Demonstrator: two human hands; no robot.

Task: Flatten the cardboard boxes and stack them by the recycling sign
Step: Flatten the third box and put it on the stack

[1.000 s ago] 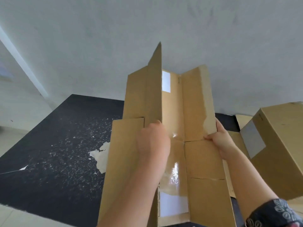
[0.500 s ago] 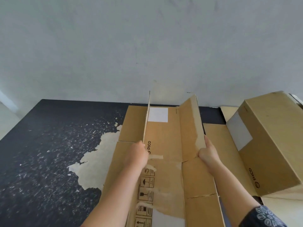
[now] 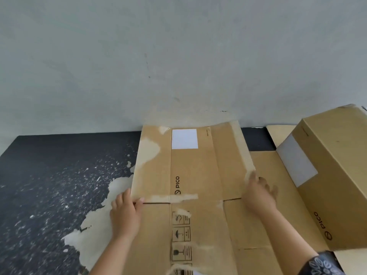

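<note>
A flattened brown cardboard box (image 3: 194, 175) with a white label and a "PICO" print lies spread on the dark floor, its far end against the wall. My left hand (image 3: 125, 213) holds its left edge at a flap slit, thumb on top. My right hand (image 3: 258, 193) lies with straight fingers at the box's right edge, over another flat cardboard sheet (image 3: 278, 195) beneath. An unflattened PICO box (image 3: 337, 175) stands at the right on that sheet.
The dark speckled floor (image 3: 49, 185) has a pale worn patch (image 3: 95, 221) left of the box. A grey-white wall (image 3: 178, 56) rises directly behind. No recycling sign is in view.
The box, held upright a second ago with flaps raised, has been laid down flat on the floor. Both hands have come down with it, and the right hand has let go of its flap.
</note>
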